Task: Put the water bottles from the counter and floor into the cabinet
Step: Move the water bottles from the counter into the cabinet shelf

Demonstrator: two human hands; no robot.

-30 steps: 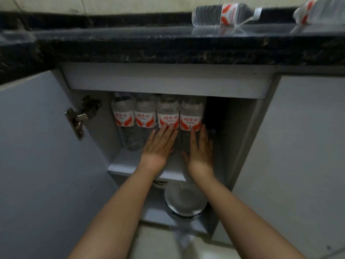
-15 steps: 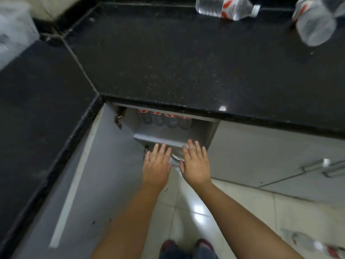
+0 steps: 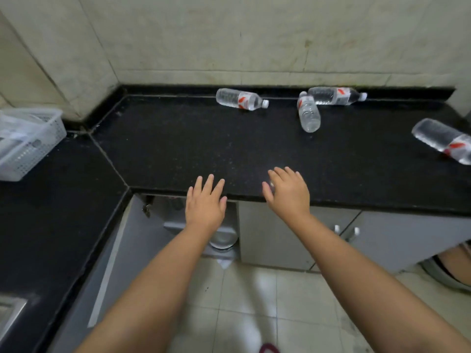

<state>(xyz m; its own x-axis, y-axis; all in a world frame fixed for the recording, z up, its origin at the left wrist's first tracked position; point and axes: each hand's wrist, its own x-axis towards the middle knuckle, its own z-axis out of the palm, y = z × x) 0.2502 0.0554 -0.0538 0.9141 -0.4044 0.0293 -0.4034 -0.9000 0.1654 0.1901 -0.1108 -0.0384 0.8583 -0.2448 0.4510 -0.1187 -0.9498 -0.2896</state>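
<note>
Several clear water bottles with red-and-white labels lie on their sides on the black counter (image 3: 204,143): one at the back middle (image 3: 240,99), two touching at the back right (image 3: 309,113) (image 3: 336,96), and one at the right edge (image 3: 444,140). My left hand (image 3: 205,207) hovers open at the counter's front edge, above the open cabinet (image 3: 173,220). My right hand (image 3: 288,192) is open over the counter's front edge, empty. The cabinet's inside is mostly hidden by the counter and my left hand.
The grey cabinet door (image 3: 114,256) swings open to the left. A white plastic basket (image 3: 28,141) sits on the left counter. Closed grey cabinet doors with handles (image 3: 346,231) are to the right. A round white object (image 3: 223,242) shows low in the cabinet. Tiled floor lies below.
My view has risen from inside the cabinet to above the counter. Both hands have pulled out of the cabinet and moved up to the counter's front edge, still empty.
</note>
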